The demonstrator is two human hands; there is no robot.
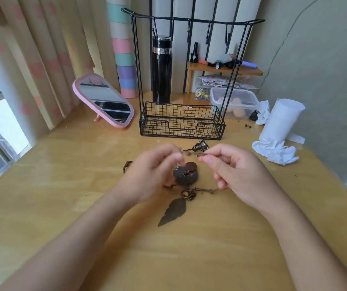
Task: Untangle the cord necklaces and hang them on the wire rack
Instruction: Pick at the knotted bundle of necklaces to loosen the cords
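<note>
A tangle of brown cord necklaces (191, 191) lies on the wooden table between my hands. It carries round wooden disc pendants (186, 174) and a dark leaf pendant (173, 212). My left hand (151, 173) and my right hand (235, 171) each pinch one end of a short stretch of cord (193, 153) lifted above the discs. More knotted cord (199, 146) lies just behind. The black wire rack (181, 122), with a basket base and a hook bar on top, stands behind the hands with nothing hanging on it.
A pink mirror (105, 100) leans at the left. A black flask (161, 68) stands behind the rack. A clear plastic box (234, 101), a white paper roll (281, 120) and crumpled tissue (275, 152) sit at the right. A wall rises on the right.
</note>
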